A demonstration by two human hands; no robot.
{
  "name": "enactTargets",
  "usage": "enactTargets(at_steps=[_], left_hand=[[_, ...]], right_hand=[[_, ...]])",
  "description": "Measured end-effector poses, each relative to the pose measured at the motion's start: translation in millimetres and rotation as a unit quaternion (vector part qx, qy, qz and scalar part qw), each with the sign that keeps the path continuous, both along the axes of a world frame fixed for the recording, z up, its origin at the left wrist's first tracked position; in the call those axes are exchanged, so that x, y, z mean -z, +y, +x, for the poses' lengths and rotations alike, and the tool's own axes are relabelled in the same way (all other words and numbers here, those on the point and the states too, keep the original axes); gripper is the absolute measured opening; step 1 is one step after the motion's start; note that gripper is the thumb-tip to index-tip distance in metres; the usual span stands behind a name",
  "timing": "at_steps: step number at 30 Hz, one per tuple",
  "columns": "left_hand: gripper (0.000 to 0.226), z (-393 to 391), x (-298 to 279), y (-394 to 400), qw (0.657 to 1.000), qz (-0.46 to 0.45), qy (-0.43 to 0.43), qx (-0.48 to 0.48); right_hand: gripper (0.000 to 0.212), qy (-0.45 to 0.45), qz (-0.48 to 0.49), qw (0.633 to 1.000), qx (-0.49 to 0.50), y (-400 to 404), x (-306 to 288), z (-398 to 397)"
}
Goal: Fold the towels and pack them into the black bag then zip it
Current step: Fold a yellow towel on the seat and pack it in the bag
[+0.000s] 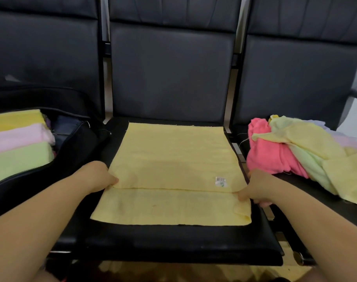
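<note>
A pale yellow towel (173, 159) lies spread on the middle black seat, its upper layer folded toward me and ending in a straight edge near the front. My left hand (100, 176) pinches that folded edge at its left end. My right hand (256, 188) pinches it at the right end, close to a small white barcode label (220, 181). The open black bag (80, 143) sits on the left seat with folded yellow, pink and green towels (19, 145) stacked inside.
On the right seat lies a loose heap of unfolded towels (299, 151), pink, pale green, yellow and lilac. Black seat backs (169, 74) rise behind. The middle seat's front edge (173, 243) is near me, with floor below.
</note>
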State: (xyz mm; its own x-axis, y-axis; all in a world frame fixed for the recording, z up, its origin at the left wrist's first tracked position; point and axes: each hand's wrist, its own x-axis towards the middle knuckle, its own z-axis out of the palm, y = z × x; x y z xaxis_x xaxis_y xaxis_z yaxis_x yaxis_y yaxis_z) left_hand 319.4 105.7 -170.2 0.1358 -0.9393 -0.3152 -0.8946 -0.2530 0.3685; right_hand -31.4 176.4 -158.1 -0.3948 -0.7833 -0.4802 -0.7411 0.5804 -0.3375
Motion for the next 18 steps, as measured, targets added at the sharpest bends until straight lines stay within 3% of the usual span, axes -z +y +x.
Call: enactTargets(at_steps=[3,8,11,15,18], left_hand=[[0.022,4,5,4,0.994,-0.006,0.09,-0.055],[0.02,7,2,15,0.986,-0.004,0.138,-0.093],[0.021,6,2,17,0.976,0.02,0.185,-0.116],[0.025,4,-1,19,0.946,0.032,0.283,-0.157],[0.025,-2,-6,21,0.921,0.027,0.345,-0.177]], right_hand=[[0.012,0.057,0.002,0.998,-0.006,5,0,-4],[0.027,0.149,-0.038,0.986,-0.059,16,-13,-22],[0.014,0.098,-0.11,0.988,-0.044,14,-7,-19],[0.035,0.036,-0.104,0.994,0.009,6,12,-14],[0.037,0.037,-0.095,0.995,0.024,0,17,-15]])
